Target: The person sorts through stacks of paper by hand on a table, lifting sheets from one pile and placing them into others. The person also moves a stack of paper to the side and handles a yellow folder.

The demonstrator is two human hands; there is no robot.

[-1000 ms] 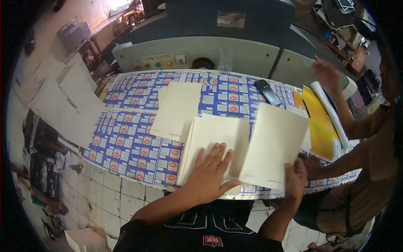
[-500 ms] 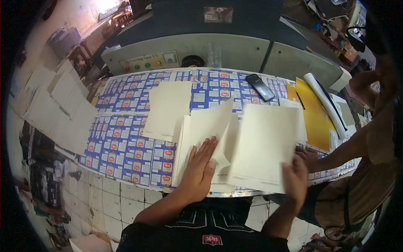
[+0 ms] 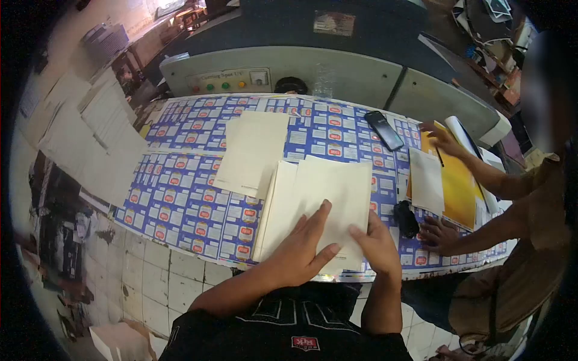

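A stack of cream paper sheets (image 3: 334,186) lies at the table's front edge, its top sheet shifted right of those beneath. My left hand (image 3: 307,246) rests on the stack with fingers stretched and thumb apart. At the stack's right edge, my right hand (image 3: 379,246) has its thumb over the sheet and its fingers along the side, pinching the edge. Another few cream sheets (image 3: 256,150) lie just behind and left of the stack. Faint printed lines show near the sheets' lower edges.
A printed blue sheet (image 3: 186,192) covers the table. A black phone (image 3: 384,130), small black object (image 3: 406,219), white sheet (image 3: 426,180) and yellow folder (image 3: 454,186) lie to the right. A co-worker's hands (image 3: 442,234) rest there. Behind stands a machine panel (image 3: 355,72); paper piles (image 3: 102,144) stand left.
The sheet in my right hand has moved left onto the stack. My left hand stays on the stack. One co-worker hand now reaches the folder, and the black object has come into view.
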